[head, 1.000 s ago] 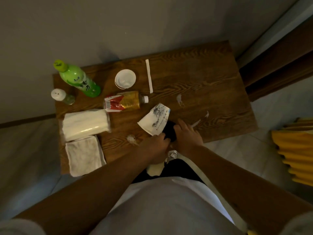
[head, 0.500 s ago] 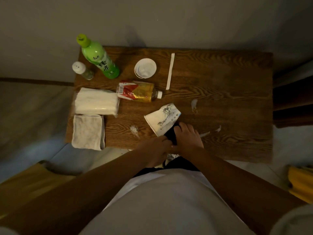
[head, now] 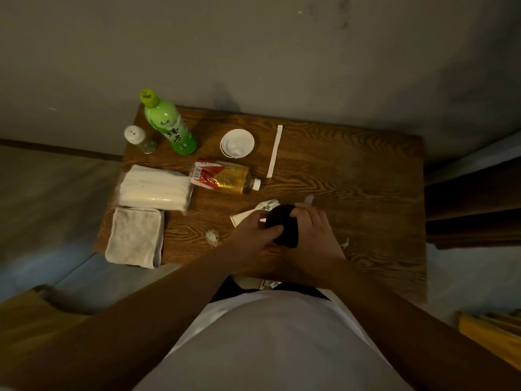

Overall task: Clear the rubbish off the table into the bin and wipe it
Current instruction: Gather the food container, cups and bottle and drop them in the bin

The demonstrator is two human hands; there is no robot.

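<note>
Over the wooden table (head: 352,176), my left hand (head: 253,232) and my right hand (head: 315,232) both grip a dark crumpled bundle (head: 283,225), likely a black bag. Beneath them lies a flattened printed paper cup (head: 248,214), mostly hidden by my hands. A plastic bottle with a red and gold label (head: 224,177) lies on its side. A white lid (head: 237,143), a white paper strip (head: 275,150) and small paper scraps (head: 212,237) (head: 344,243) lie around. A folded white cloth (head: 135,237) rests at the near left corner.
An upright green bottle (head: 169,124) and a small shaker (head: 139,139) stand at the far left corner. A wrapped tissue pack (head: 155,187) lies beside the cloth. The wall runs behind the table. Yellow objects (head: 490,334) sit on the floor at right.
Both hands have lifted from the table's near edge and moved forward over the paper cup, bunching the dark bundle between them. The camera view shifted.
</note>
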